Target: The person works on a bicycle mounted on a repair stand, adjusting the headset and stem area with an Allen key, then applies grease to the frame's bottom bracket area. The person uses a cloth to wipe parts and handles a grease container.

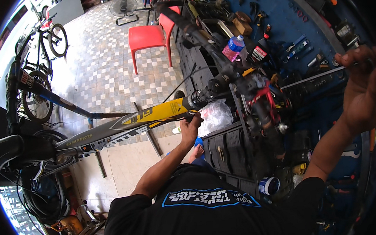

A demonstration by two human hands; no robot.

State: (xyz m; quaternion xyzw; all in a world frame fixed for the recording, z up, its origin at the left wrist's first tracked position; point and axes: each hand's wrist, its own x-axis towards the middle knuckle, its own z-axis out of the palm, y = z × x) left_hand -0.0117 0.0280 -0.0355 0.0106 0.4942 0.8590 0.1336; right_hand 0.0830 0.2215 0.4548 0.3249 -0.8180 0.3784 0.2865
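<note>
A bicycle frame (124, 126) in grey, yellow and black stretches across in front of me, its head end at the middle. My left hand (191, 128) is at the underside of the frame near that end, fingers pinched together; whatever is between them is too small to make out. The handlebar area with its red part (263, 96) lies right of the frame. My right hand (362, 87) is raised at the far right over the workbench, fingers curled. A slim grey rod or cable (310, 77) runs up to its fingers, but its grip is not clear.
The blue workbench (293, 7) on the right carries wrenches (296, 46), a bottle of pink liquid (233, 48) and a white-and-blue tub (269, 185). A clear plastic bag (215, 118) is beside the dark drawers. Beyond stand a red chair (147, 37), a fan (123, 7) and another bicycle (42, 53).
</note>
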